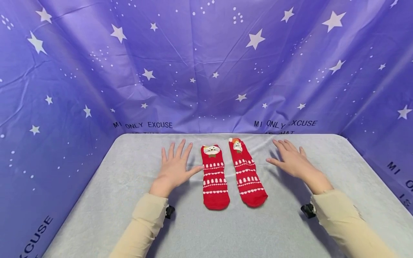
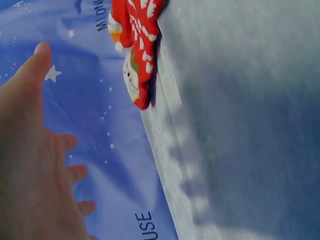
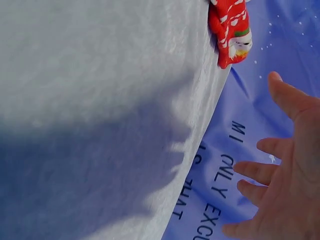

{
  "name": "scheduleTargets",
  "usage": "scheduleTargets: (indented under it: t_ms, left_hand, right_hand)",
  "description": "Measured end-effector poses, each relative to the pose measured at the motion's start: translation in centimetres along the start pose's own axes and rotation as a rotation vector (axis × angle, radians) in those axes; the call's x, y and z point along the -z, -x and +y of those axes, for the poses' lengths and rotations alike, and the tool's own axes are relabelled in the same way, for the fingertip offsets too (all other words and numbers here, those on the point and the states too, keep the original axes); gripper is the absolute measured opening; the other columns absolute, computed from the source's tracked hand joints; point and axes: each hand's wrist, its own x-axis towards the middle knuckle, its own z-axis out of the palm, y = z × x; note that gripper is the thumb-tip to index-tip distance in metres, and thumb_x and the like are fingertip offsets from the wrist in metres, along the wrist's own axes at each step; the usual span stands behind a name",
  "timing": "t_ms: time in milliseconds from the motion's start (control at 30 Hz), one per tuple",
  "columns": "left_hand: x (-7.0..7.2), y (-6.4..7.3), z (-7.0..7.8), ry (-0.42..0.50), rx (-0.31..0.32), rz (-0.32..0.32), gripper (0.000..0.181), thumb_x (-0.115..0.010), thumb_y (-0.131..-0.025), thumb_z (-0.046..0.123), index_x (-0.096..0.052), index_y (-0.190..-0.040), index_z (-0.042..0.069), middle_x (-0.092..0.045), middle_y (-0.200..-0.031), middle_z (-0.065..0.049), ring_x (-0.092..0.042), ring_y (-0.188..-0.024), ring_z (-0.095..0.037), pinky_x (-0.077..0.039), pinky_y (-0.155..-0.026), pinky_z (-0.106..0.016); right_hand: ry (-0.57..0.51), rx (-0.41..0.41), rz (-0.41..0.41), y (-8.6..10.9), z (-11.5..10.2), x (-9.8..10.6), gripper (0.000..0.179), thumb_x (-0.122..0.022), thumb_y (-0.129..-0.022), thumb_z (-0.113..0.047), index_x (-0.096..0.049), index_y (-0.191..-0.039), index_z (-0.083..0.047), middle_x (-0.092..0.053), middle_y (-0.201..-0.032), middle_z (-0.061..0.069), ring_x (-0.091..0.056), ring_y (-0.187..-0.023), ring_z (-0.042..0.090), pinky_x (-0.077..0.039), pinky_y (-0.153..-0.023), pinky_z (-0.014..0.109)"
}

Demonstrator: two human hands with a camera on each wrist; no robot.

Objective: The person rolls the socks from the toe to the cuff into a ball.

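Note:
Two red socks lie side by side on the table, patterned with white trees and hearts. The left sock (image 1: 215, 182) shows a white cat face at its top end. On the right sock (image 1: 250, 179), tilted a little, a white face with an orange hat and a pompom is partly turned aside. My left hand (image 1: 175, 168) hovers with fingers spread, its thumb overlapping the left sock's edge in the head view. Over the table to the right of the socks is my right hand (image 1: 292, 159), fingers extended and holding nothing. Both palms face down, casting shadows.
A grey cloth-like surface covers the table (image 1: 200, 236). Behind it and at both sides hangs a purple-blue curtain (image 1: 200, 46) with white stars and black lettering. Dark wrist devices (image 1: 308, 210) sit at both beige sleeves (image 1: 345, 218).

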Motion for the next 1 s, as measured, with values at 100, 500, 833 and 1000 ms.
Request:
scheduleTargets:
  t_ms: [100,500,833,1000]
  left_hand:
    - [-0.2,-0.2,0.6,-0.005,-0.013,0.001,0.095,-0.050,-0.087,0.075,-0.018,-0.160,0.024,-0.008,-0.169,-0.007,0.001,-0.155,-0.041,0.003,-0.120,-0.069]
    - [-0.9,-1.0,3.3,0.015,-0.039,-0.036,0.097,-0.047,-0.086,0.079,-0.016,-0.161,0.026,-0.006,-0.170,-0.004,0.000,-0.156,-0.038,0.005,-0.123,-0.063]
    - [-1.8,-1.1,5.2,0.037,-0.091,-0.039,0.096,-0.050,-0.086,0.077,-0.019,-0.160,0.023,-0.014,-0.168,-0.007,-0.011,-0.155,-0.039,-0.008,-0.125,-0.060]
    - [-2.1,-0.9,6.2,0.102,-0.120,-0.063,0.093,-0.054,-0.088,0.071,-0.021,-0.159,0.022,-0.020,-0.167,-0.010,-0.021,-0.153,-0.036,-0.025,-0.124,-0.052]
  right_hand:
    - [-0.011,0.015,0.000,-0.6,-0.4,-0.1,0.087,-0.056,-0.096,-0.054,-0.021,-0.157,-0.003,-0.022,-0.159,0.031,-0.017,-0.147,0.052,-0.004,-0.111,0.080]
    - [-0.109,0.104,-0.009,-3.6,-1.9,-0.6,0.080,-0.059,-0.098,-0.040,-0.025,-0.153,0.007,-0.031,-0.155,0.034,-0.029,-0.142,0.053,-0.023,-0.118,0.064]
    - [-0.206,0.113,-0.049,-6.5,-2.8,-1.5,0.073,-0.058,-0.099,-0.033,-0.029,-0.149,0.013,-0.034,-0.151,0.037,-0.034,-0.139,0.054,-0.027,-0.116,0.064]
    - [-0.322,0.051,-0.086,-7.6,-3.3,-2.2,0.078,-0.055,-0.100,-0.032,-0.018,-0.150,0.015,-0.035,-0.148,0.040,-0.036,-0.137,0.056,-0.029,-0.116,0.063]
